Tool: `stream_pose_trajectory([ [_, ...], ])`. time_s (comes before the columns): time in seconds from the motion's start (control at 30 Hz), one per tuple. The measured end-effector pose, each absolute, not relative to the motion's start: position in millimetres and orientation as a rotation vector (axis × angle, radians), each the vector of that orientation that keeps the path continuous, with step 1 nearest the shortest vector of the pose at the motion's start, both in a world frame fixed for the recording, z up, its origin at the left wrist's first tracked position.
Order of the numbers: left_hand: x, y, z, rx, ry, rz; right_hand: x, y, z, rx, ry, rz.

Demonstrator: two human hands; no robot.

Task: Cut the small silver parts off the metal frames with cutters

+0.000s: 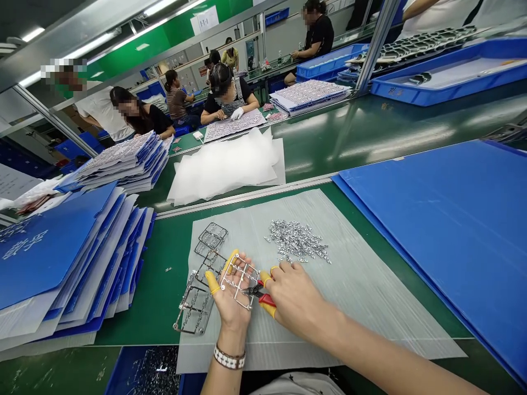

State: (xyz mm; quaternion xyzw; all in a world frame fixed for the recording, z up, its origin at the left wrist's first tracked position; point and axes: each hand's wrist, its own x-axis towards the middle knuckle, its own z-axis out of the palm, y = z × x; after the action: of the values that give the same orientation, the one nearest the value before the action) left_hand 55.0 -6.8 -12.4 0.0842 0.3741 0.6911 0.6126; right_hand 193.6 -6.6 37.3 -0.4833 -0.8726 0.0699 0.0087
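My left hand (231,296), palm up with yellow finger cots on its thumb and a finger, holds a silvery sprue frame (240,280) of small parts. Red-handled nippers (265,297) are gripped in my right hand (297,296), which also wears yellow finger cots. Their jaws reach into the frame above my left palm. Left of my hands, more sprue frames (196,307) lie partly stacked on a white sheet (362,312). Beyond my right hand is a pile of small shiny parts (295,240) on the same sheet.
Blue folders with sheets (61,258) are stacked at left, and a large blue board (444,219) lies at right. Below the table edge, a blue bin (119,373) holds dark scraps. White foam sheets (226,167) lie across the rail. Several co-workers sit beyond, one person (228,101) facing me.
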Motion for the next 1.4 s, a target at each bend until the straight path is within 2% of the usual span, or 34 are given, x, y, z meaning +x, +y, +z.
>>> stream_pose_trajectory([
  [1.07, 60.3, -8.7, -8.5, 0.393, 0.970, 1.719, 183.8, -4.1, 34.5, -1.423, -2.746, 0.071],
  [1.4, 60.1, -9.5, -3.9, 0.324, 0.861, 1.644, 203.6, 11.3, 37.2, -1.577, -2.624, 0.021],
])
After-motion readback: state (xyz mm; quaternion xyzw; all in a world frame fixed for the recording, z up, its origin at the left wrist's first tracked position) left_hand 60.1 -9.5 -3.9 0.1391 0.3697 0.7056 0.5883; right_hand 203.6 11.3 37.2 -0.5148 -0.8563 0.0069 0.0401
